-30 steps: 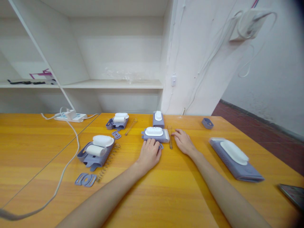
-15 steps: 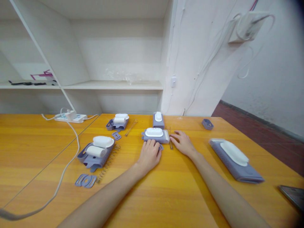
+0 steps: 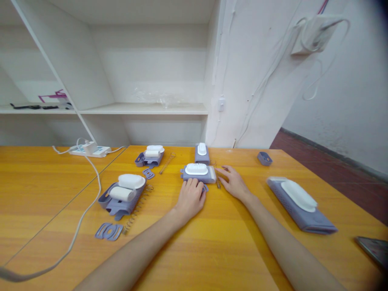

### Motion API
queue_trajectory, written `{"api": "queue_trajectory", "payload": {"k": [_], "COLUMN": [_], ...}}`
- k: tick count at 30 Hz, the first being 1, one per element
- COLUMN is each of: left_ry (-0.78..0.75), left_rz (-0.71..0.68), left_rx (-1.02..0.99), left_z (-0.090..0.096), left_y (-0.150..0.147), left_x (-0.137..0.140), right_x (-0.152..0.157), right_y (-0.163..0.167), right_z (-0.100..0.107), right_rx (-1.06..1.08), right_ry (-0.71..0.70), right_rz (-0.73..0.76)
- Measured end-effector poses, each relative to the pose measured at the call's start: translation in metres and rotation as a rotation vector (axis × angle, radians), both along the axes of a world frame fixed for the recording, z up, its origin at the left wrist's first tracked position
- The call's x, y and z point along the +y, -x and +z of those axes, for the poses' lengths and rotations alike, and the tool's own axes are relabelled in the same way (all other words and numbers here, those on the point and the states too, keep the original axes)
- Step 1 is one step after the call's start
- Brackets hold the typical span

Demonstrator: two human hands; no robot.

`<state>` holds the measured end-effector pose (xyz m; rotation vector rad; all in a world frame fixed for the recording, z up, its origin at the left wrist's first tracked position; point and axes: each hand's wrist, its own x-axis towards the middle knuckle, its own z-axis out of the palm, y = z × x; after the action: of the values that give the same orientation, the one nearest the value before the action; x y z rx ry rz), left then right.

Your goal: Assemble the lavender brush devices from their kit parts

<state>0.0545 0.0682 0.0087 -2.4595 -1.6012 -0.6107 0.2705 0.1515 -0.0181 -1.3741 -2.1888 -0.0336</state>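
Note:
My left hand [image 3: 190, 199] is closed, its fingers bent together over a flat grey-purple cut-out plate [image 3: 205, 188], most of which is hidden. Its fingertips meet the front side of a grey-purple plastic housing [image 3: 197, 178], on which a white oval brush-like piece [image 3: 196, 169] and a translucent white roll end [image 3: 212, 173] sit. My right hand [image 3: 233, 182] has its fingers apart, reaching over a thin metal coil spring [image 3: 218, 182] at the housing's right end. Whether the fingertips touch the spring I cannot tell.
Similar part sets with a housing [image 3: 124, 202], a spring [image 3: 136, 214] and a plate [image 3: 109, 231] lie left. A larger housing [image 3: 300, 206], small grey-purple cup [image 3: 264, 158] and phone [image 3: 374, 248] are right. A power strip [image 3: 91, 150] and cable [image 3: 87, 210] lie left.
My right hand has shifted slightly left, its fingers now farther over the spring and nearer the housing's end. The left hand has stayed in place.

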Motion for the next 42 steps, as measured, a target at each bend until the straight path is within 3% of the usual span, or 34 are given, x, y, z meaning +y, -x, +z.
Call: {"api": "queue_trajectory", "payload": {"k": [12, 25, 37, 42], "left_ry": [-0.022, -0.034, 0.075, 0.061], "left_rz": [-0.013, -0.024, 0.063, 0.027], "left_rx": [0.023, 0.085, -0.023, -0.012], "left_z": [-0.004, -0.008, -0.01, -0.009], "left_y": [0.001, 0.001, 0.003, 0.002], "left_x": [0.003, 0.006, 0.006, 0.003], "right_x": [0.001, -0.014, -0.009, -0.009], "right_y": [0.0, 0.007, 0.01, 0.007], "right_z": [-0.002, 0.014, 0.018, 0.016], "right_rx": [0.025, -0.036, 0.116, 0.219], "right_ry": [-0.069, -0.122, -0.379, -0.468], "right_rz": [0.111, 0.062, 0.028, -0.095]}}
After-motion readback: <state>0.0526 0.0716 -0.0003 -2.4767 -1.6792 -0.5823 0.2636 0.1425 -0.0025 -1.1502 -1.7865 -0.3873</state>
